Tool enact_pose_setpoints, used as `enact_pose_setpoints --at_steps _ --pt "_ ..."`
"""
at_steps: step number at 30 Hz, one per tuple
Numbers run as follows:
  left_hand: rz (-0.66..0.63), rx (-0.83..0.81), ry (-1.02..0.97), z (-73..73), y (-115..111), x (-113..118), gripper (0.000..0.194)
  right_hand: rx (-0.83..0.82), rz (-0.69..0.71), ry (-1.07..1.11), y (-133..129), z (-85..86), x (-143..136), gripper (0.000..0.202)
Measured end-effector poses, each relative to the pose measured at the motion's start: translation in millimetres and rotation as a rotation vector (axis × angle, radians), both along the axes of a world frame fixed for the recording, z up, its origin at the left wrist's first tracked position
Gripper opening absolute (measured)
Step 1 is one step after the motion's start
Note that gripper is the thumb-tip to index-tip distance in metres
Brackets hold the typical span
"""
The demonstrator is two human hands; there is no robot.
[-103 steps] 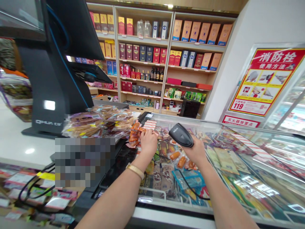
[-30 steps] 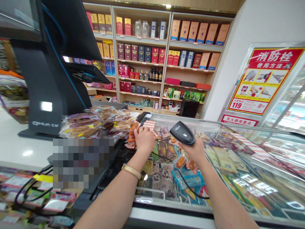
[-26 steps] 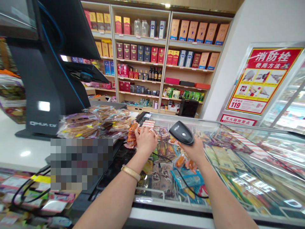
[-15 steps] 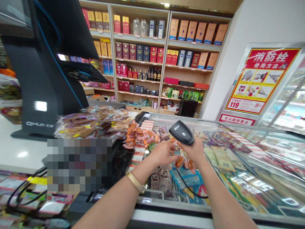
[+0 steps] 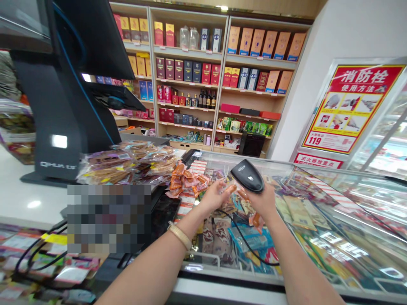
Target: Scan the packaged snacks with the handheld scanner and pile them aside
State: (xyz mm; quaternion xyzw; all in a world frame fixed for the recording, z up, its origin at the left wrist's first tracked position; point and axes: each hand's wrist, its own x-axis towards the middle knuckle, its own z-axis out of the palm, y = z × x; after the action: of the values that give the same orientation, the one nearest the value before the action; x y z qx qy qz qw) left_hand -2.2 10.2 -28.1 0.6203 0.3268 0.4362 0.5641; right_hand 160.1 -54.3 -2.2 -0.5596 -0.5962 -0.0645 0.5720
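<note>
My right hand (image 5: 265, 201) is closed around a black handheld barcode scanner (image 5: 247, 176), held above the glass-topped display case. Small orange-brown sausage packets (image 5: 257, 221) hang below that hand, apparently held against its palm. My left hand (image 5: 213, 198), with a woven bracelet at the wrist, reaches in from the left. Its fingertips close on a small wrapped sausage (image 5: 233, 188) just in front of the scanner; part of the grip is hard to make out. A pile of similar sausage packets (image 5: 186, 181) lies left of my left hand. The scanner's black cable (image 5: 241, 238) loops beneath both hands.
A dark register stand (image 5: 63, 123) rises on the white counter at left. Clear bags of brown snacks (image 5: 127, 163) lie beside it. Wrapped ice pops fill the glass case (image 5: 318, 262). Shelves of boxes (image 5: 187, 53) and a red-and-yellow sign (image 5: 352, 112) stand behind.
My left hand has moved slightly up, bringing its fingertips and a sausage packet near the scanner. The scanner has shifted slightly right in view. Fewer packets show between the hands.
</note>
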Motion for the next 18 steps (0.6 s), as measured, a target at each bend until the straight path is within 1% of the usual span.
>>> enact_pose_setpoints --at_steps 1,3,4,6,7,8,12,15,18 --pt "0.0 -0.119 -0.166 4.1 2.9 -2.6 0.028 0.001 0.001 0.009 -0.1 0.5 0.3 0.021" --pt "-0.064 -0.326 -0.468 13.5 7.7 -8.9 0.023 -0.004 0.005 0.025 -0.3 1.7 1.0 0.022" --pt "-0.116 -0.409 -0.583 18.3 9.5 -12.3 0.018 -0.009 0.016 0.03 -0.3 2.2 1.2 0.022" --pt "-0.203 -0.53 -0.734 26.3 11.6 -18.5 0.004 -0.029 0.071 0.028 -0.4 3.0 1.3 0.022" --pt "-0.23 -0.572 -0.778 29.1 12.1 -20.9 0.004 -0.041 0.109 0.021 -0.4 3.3 1.0 0.024" --pt "-0.248 -0.604 -0.809 31.1 12.2 -22.7 0.009 -0.053 0.146 0.011 -0.5 3.6 0.4 0.025" --pt "-0.258 -0.669 -0.867 32.4 12.0 -24.4 0.014 -0.089 0.24 -0.063 -2.0 4.7 -4.0 0.021" --pt "-0.206 -0.67 -0.87 31.1 12.8 -22.2 0.016 -0.102 0.283 -0.106 -3.5 5.4 -7.2 0.02" --pt "-0.153 -0.668 -0.847 30.5 13.6 -19.9 0.02 -0.136 0.32 -0.104 -4.1 5.4 -8.5 0.021"
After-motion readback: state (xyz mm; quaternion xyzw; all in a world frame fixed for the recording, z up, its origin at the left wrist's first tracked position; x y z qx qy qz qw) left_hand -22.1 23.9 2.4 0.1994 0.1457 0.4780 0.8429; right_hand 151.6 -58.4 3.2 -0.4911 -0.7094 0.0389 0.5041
